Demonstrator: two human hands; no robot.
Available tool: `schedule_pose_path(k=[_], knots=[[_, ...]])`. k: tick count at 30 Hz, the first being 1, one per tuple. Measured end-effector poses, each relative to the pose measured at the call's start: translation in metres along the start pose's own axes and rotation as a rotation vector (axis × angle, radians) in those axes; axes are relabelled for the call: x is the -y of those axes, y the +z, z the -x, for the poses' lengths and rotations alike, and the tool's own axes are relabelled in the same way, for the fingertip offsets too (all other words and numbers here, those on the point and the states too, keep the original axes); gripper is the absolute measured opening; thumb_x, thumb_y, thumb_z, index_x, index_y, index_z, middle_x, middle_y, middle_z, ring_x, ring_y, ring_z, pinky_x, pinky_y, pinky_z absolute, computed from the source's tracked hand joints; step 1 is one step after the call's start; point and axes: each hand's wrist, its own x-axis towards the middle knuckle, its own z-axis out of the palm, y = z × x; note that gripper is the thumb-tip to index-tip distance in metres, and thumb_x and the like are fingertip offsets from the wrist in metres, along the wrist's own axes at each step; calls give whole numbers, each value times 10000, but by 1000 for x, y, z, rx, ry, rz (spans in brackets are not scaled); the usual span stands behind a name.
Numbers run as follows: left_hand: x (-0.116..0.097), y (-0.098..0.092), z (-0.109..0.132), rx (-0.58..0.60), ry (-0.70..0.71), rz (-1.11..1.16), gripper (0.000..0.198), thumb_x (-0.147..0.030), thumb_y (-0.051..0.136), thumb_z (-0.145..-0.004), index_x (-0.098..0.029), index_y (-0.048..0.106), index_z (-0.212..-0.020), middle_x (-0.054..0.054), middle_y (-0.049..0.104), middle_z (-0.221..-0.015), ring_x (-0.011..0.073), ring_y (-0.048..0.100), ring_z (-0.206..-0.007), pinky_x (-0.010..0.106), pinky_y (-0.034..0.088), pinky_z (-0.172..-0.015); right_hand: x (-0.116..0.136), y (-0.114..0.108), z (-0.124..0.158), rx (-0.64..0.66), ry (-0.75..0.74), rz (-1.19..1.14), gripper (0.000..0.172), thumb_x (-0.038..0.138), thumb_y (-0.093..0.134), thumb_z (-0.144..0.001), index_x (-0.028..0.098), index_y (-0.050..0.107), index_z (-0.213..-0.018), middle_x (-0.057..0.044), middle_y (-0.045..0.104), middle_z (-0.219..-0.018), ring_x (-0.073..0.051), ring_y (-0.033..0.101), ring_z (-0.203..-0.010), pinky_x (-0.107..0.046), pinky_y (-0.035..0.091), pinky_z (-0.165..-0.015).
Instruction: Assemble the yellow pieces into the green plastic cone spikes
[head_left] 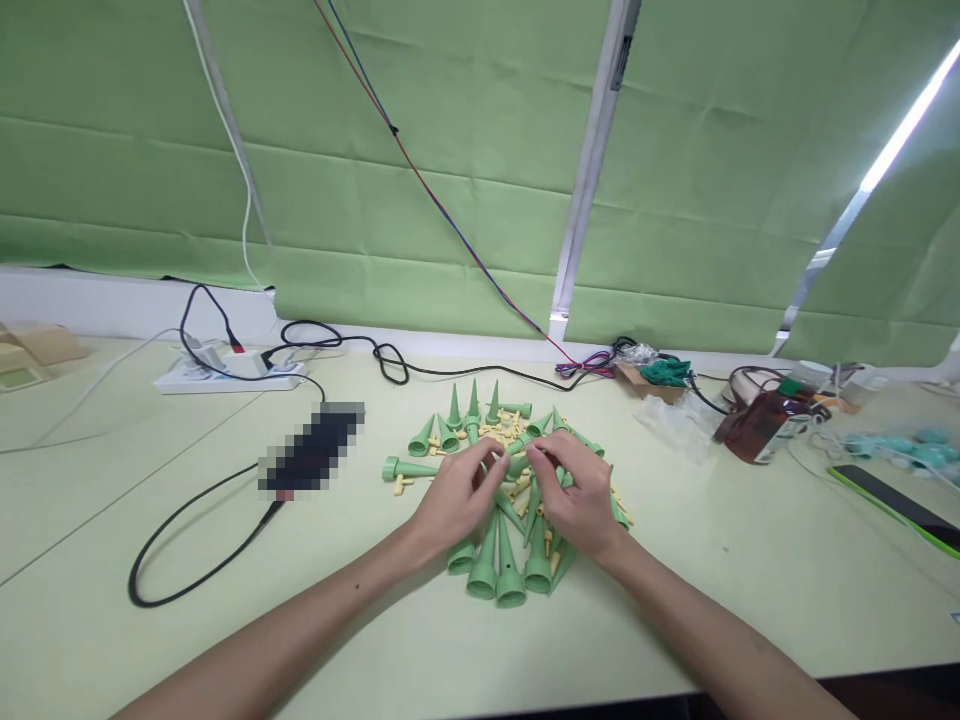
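My left hand (465, 487) is closed, thumb and fingers pinched at a green plastic cone spike (517, 466) between my hands. Opposite it, my right hand (579, 490) is closed too, its fingertips pinching a small pale-yellow valve piece (529, 449) close to that spike. The fingers partly hide both parts. Around and beneath my hands lie several more green hollow spikes (511, 580), some lying down and some upright (474, 402) on the far side. Small yellow valve pieces (510, 425) are scattered among them, and one yellow valve (400, 486) lies left of the pile.
A phone-like dark device (311, 452) with a black cable lies left, near a white power strip (225, 375). At right stand a small cardboard box (651, 382) with green material, a brown bottle (766, 424) and a green-edged phone (896, 510). Cables run along the wall.
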Motion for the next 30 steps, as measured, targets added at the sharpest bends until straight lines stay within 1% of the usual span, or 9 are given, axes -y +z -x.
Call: schedule_pose_path(k=[2,7,9,11,14,18,20,25,30], knots=[[0,0,2,14,96,-107,251,-365,399,-986,-194,582,-969,-11,567,-693,133,499,-604,254,375,-585,3,-5,-4,23,-37,32,143,116,521,-926,189,612,-843,-26,565,-676,-144,491,-596,-278,408,-547],[3,1,5,45,274,-275,351,-317,355,-1002,-180,518,-724,-17,508,-617,118,445,-553,253,319,-550,16,-26,-20,212,-108,134,122,151,521,-931,207,600,-858,-24,560,-679,-146,498,-584,-276,397,-530],[4,1,5,54,320,-326,360,-315,363,-1002,-177,510,-704,-20,502,-605,111,432,-532,253,301,-536,16,-36,-30,212,-98,163,146,180,506,-943,208,603,-837,-32,585,-687,-155,525,-605,-283,414,-555],[4,1,5,69,371,-374,350,-306,374,-999,-174,523,-711,-16,520,-611,108,431,-518,257,282,-524,10,-45,-43,220,-68,205,174,224,506,-949,203,615,-815,-35,614,-695,-156,550,-613,-283,423,-578],[5,2,6,105,440,-444,347,-279,376,-995,-172,516,-696,-12,528,-607,108,428,-505,264,242,-504,-14,-53,-65,207,12,281,236,311,532,-938,188,647,-772,-31,635,-664,-147,547,-563,-274,414,-569],[5,2,7,133,470,-479,344,-257,383,-988,-174,474,-667,-16,502,-585,108,424,-500,268,191,-482,-59,-48,-92,339,192,318,277,339,524,-918,157,691,-792,-19,623,-569,-145,540,-496,-264,394,-548],[5,2,7,133,479,-467,331,-245,395,-981,-175,464,-665,-19,489,-581,105,419,-493,272,184,-478,-80,-39,-99,391,237,346,264,325,536,-891,146,689,-770,-32,651,-595,-149,559,-506,-262,397,-565],[7,3,7,133,528,-448,317,-233,401,-973,-178,448,-665,-23,465,-575,101,417,-472,285,177,-466,-117,-17,-100,446,298,423,270,296,514,-875,133,701,-768,-47,663,-589,-161,587,-529,-265,407,-610],[6,3,8,156,539,-482,306,-228,409,-963,-180,439,-663,-21,469,-575,102,402,-466,295,172,-460,-138,-4,-93,470,315,447,261,259,513,-869,126,723,-790,-57,673,-605,-164,596,-538,-264,409,-624]])
